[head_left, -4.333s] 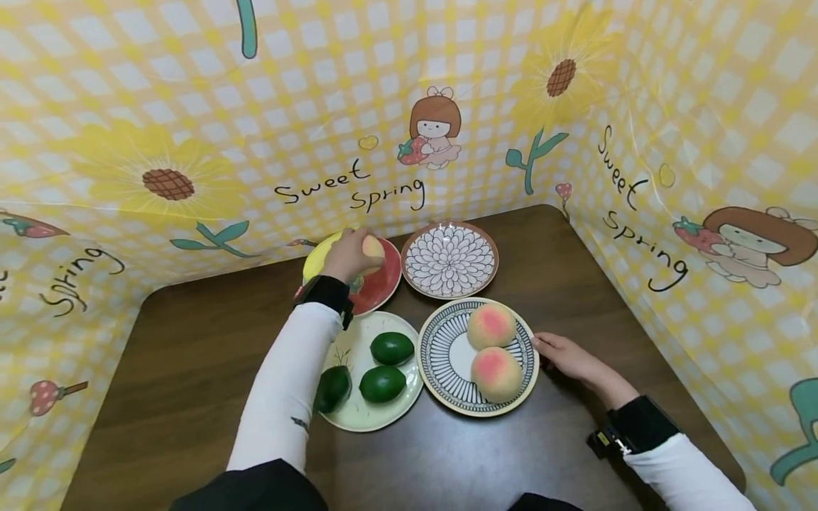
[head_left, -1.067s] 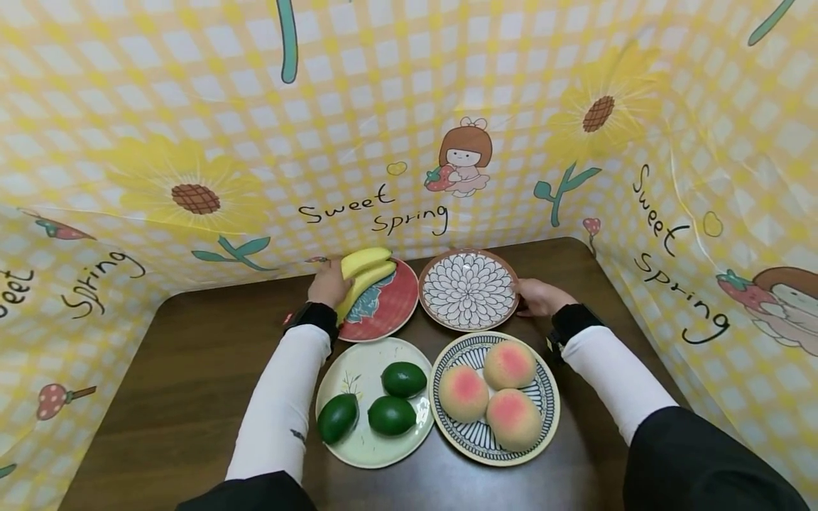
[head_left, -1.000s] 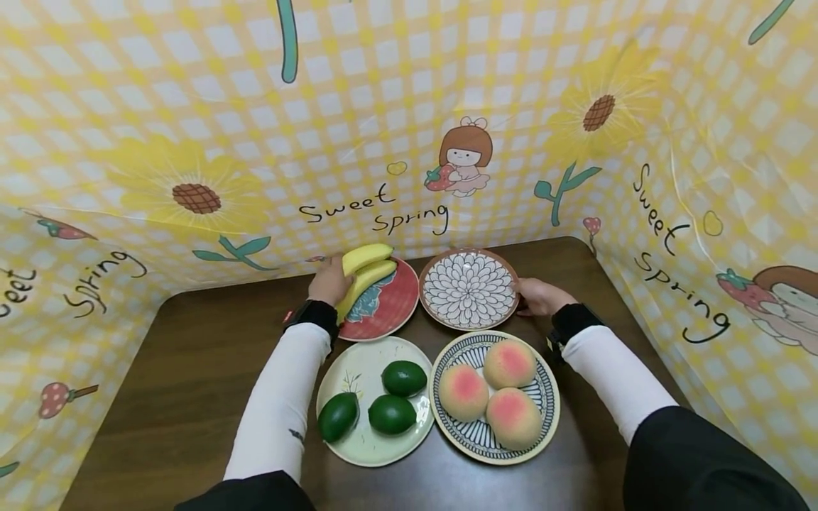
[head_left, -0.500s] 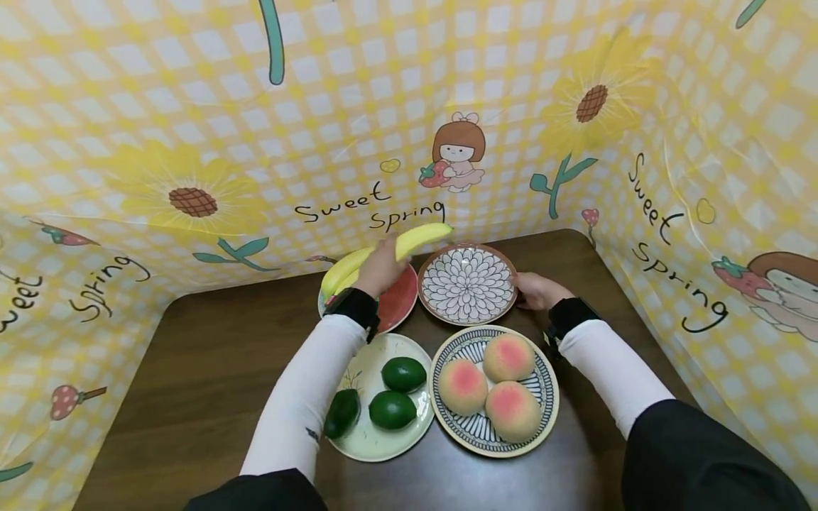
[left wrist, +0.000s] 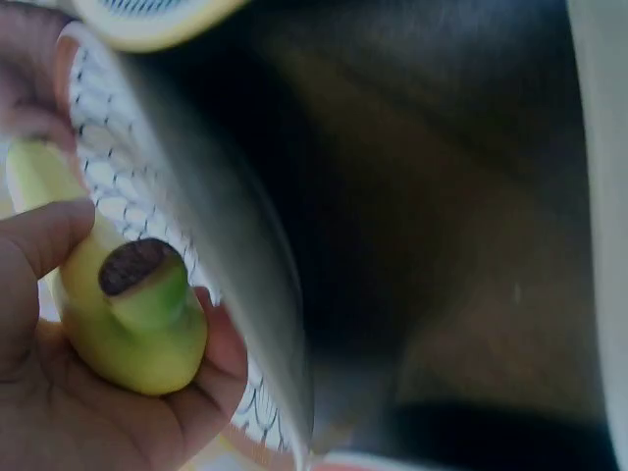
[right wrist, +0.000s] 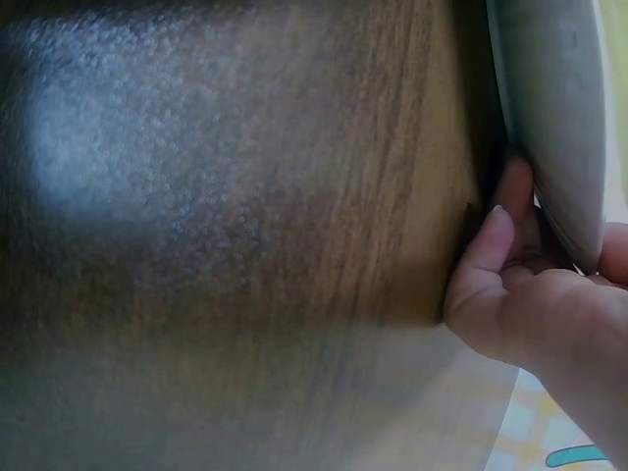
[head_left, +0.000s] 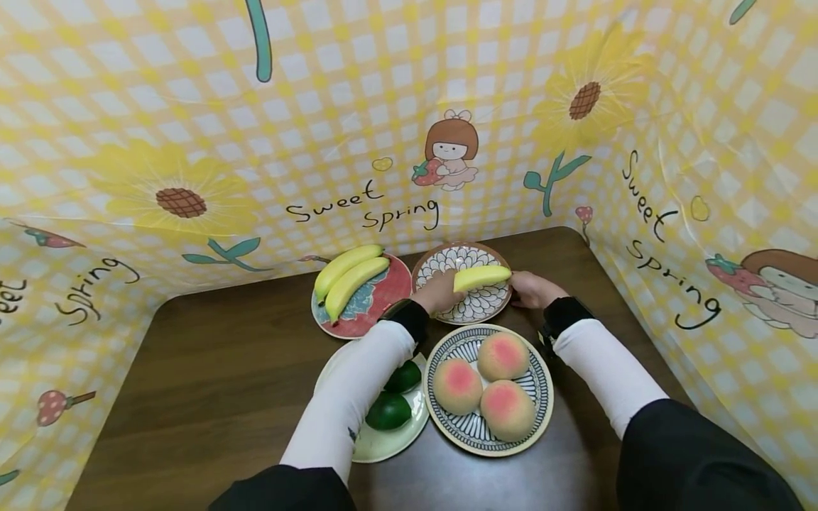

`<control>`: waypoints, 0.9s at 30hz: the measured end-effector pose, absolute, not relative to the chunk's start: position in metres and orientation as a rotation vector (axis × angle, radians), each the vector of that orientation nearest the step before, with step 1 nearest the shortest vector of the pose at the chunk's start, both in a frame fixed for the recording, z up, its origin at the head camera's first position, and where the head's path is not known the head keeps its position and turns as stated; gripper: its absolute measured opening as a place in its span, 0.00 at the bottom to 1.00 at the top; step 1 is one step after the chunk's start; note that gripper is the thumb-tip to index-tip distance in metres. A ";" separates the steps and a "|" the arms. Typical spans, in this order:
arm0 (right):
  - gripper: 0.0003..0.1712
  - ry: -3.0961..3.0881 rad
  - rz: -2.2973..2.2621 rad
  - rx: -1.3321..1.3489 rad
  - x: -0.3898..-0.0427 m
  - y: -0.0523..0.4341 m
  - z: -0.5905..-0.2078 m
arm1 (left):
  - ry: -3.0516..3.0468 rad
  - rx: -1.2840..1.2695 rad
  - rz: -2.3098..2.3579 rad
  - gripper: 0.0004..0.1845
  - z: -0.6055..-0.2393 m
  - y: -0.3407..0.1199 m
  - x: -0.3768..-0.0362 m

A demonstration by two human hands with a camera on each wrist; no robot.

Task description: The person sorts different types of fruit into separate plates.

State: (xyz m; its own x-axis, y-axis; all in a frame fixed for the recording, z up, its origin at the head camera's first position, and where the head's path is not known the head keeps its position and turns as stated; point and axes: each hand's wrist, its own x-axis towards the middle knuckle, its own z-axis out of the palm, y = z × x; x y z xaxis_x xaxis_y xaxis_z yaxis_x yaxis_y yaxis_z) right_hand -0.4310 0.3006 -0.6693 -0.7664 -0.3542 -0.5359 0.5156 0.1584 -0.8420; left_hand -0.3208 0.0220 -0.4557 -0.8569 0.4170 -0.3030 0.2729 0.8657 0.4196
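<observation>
Two bananas point(head_left: 348, 278) lie on the red plate point(head_left: 383, 301) at far left. Beside it, the left hand point(head_left: 438, 292) curls round a third banana point(head_left: 482, 277), holding it low over the flower-patterned plate point(head_left: 441, 261) — whose right rim the right hand point(head_left: 533, 289) pinches, seemingly to steady it. Nearer, green fruits point(head_left: 388, 410) and three peaches point(head_left: 481, 383) crowd their own plates on the surface point(head_left: 211, 369); the left sleeve point(head_left: 348, 404) crosses the green ones.
</observation>
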 end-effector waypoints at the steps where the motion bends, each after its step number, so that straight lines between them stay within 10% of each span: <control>1: 0.16 1.792 -1.673 0.147 -0.433 0.299 -0.672 | 2.653 0.492 0.497 0.31 -0.457 0.023 -0.319; 12: 0.32 1.796 -1.669 0.111 -0.418 0.297 -0.654 | 2.688 0.390 0.388 0.33 -0.461 0.020 -0.317; 19: 0.16 1.715 -1.712 0.167 -0.440 0.306 -0.687 | 2.607 0.377 0.506 0.37 -0.461 0.026 -0.313; 27: 0.11 1.841 -1.630 0.194 -0.355 0.266 -0.550 | 2.552 0.536 0.588 0.38 -0.468 0.032 -0.318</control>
